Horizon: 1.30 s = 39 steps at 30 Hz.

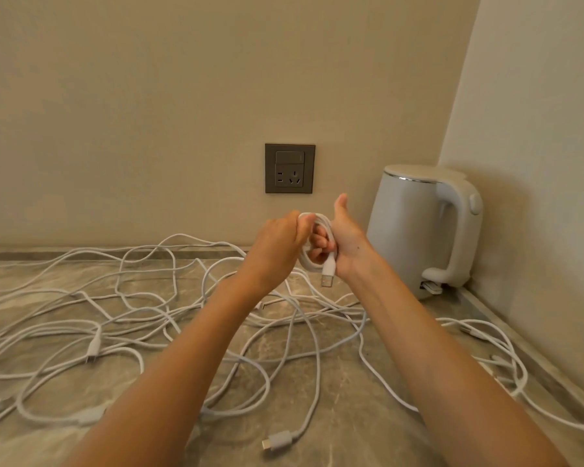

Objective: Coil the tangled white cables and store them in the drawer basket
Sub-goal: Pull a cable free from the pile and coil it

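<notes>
My right hand (pixel 346 244) holds a small coil of white cable (pixel 314 244), thumb up, its USB plug (pixel 327 276) hanging below. My left hand (pixel 279 246) pinches the strand at the coil's top. Tangled cables (pixel 149 318) sprawl across the marble counter (pixel 344 399), near a white kettle (pixel 425 227) and a wall socket (pixel 289 168).

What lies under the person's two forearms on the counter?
White cables lie tangled on the counter and run beneath the left forearm and right forearm. How the strands cross under the arms is covered.

White cables (pixel 93 343) tangled flat; one coil (pixel 330 266) held up.
</notes>
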Each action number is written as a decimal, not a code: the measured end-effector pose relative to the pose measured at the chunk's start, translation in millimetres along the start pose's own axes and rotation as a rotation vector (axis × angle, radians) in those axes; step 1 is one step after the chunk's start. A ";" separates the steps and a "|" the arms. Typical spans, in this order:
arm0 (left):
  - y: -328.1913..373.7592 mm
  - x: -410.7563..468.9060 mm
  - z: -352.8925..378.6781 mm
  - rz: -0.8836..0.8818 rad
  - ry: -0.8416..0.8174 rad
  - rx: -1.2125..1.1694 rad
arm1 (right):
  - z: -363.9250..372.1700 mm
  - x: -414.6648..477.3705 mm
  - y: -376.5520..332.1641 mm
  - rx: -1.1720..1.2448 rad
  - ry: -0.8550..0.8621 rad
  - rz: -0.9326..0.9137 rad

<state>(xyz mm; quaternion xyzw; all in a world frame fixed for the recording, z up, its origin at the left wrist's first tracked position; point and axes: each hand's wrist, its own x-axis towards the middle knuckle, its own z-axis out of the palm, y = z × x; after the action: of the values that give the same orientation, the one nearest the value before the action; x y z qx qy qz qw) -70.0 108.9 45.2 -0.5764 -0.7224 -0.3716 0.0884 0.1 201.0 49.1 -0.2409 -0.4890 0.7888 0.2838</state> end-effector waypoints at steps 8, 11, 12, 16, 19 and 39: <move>-8.3 2.1 -5.0 -0.129 0.276 -0.053 | 6.2 -10.8 0.6 -0.195 -0.273 -0.084; -7.9 3.9 -6.5 -0.197 0.290 -0.156 | 11.3 -9.6 5.6 -0.273 -0.216 -0.130; -6.3 3.6 -6.4 -0.209 0.289 -0.233 | 11.0 -9.1 6.2 -0.266 -0.210 -0.142; -4.5 3.0 -4.1 -0.272 0.274 -0.425 | 5.1 -5.0 6.5 -0.181 -0.243 -0.171; -4.3 1.9 -4.9 -0.288 0.263 -0.482 | 1.8 -5.0 5.9 -0.166 -0.259 -0.184; -29.6 11.6 -8.7 -0.221 0.059 -0.078 | -14.7 -15.9 -15.6 -0.350 -0.483 -0.233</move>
<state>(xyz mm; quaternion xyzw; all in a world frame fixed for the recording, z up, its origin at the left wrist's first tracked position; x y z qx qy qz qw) -102.9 110.5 45.0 -0.4850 -0.7637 -0.4236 0.0457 24.5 205.1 58.9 -0.0340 -0.6950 0.6892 0.2021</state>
